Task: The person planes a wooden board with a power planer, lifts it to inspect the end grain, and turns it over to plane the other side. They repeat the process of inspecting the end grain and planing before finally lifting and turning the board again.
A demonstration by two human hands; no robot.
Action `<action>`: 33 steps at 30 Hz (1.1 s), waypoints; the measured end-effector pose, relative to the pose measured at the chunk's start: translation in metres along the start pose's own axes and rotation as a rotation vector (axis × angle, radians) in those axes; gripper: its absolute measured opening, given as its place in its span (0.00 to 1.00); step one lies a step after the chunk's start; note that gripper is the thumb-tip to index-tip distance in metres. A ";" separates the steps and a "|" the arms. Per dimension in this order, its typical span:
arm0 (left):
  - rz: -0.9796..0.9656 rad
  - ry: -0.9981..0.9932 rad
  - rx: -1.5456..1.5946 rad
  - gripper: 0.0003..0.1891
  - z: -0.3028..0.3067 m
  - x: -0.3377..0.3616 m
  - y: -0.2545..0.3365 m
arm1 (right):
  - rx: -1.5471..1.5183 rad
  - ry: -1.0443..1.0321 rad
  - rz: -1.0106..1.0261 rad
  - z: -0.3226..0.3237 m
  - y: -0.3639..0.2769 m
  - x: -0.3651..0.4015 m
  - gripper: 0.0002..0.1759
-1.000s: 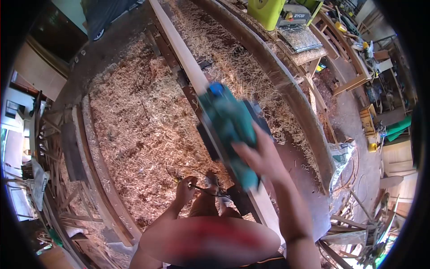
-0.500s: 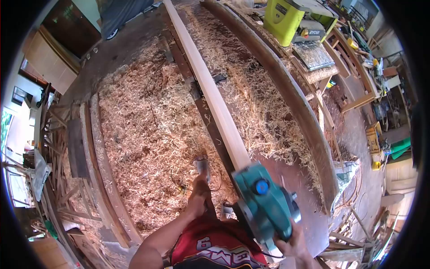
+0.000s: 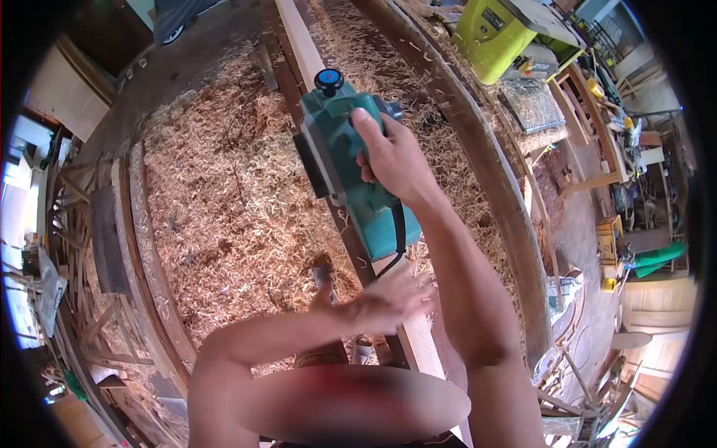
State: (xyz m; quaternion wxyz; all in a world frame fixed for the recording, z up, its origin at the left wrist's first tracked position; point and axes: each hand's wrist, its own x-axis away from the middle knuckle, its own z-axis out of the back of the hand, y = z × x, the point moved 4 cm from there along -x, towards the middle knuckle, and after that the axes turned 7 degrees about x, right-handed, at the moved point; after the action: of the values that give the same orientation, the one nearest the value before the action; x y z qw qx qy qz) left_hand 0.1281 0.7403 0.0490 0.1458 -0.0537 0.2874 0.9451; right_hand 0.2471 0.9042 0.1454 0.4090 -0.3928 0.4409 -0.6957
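Note:
My right hand (image 3: 392, 153) is wrapped round the rear handle of a teal electric planer (image 3: 351, 201), which sits on a long pale timber beam (image 3: 423, 347). The planer has a blue-topped front knob (image 3: 328, 79), and its black cord trails from the back end. Just behind the tool, my left hand (image 3: 392, 302) is stretched over the beam near the cord, fingers spread and somewhat blurred, holding nothing. Ahead of the planer the beam runs on toward the top of the view.
Wood shavings (image 3: 239, 216) thickly cover the floor on both sides. A curved dark timber (image 3: 485, 160) lies to the right, with a lime-green Ryobi machine (image 3: 493, 37) beyond it. Long boards (image 3: 138, 261) and stacked scrap wood stand along the left.
The planer has moved far forward along the beam in my right hand. My left hand has come in over the beam behind it, and shavings now fly at the upper right.

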 end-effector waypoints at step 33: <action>-0.271 0.130 0.713 0.16 -0.237 -0.049 0.253 | 0.032 -0.038 0.031 -0.025 -0.020 -0.032 0.28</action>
State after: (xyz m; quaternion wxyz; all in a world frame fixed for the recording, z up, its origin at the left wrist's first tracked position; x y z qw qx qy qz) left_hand 0.1011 0.3960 -0.0049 0.2603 -0.0969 0.5969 0.7527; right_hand 0.2315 0.9461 0.1507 0.4342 -0.3925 0.4277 -0.6889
